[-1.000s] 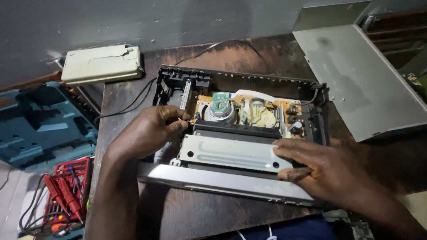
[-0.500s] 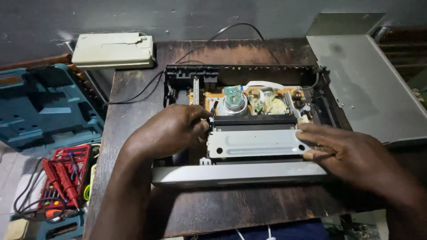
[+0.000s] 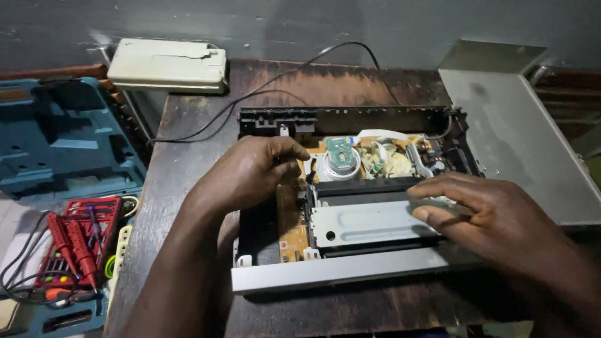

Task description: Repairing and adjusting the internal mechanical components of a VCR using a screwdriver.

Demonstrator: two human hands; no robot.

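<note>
Grey metal cassette tray [image 3: 369,222] sits inside the opened video player [image 3: 350,206] on my wooden table [image 3: 188,125]. My left hand [image 3: 250,172] curls loosely at its left edge; my right hand [image 3: 482,216] lies flat, fingers together, on its right side.

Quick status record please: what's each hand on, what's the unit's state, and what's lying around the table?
left hand: resting on the open video player, by the round drum
right hand: fingers lying on the metal tape tray
unit: cover off, circuit board exposed, front panel facing the person
table: dark wood, black cable across it
right side: grey metal cover
left side: blue tool case, red probes
back: beige box
</note>
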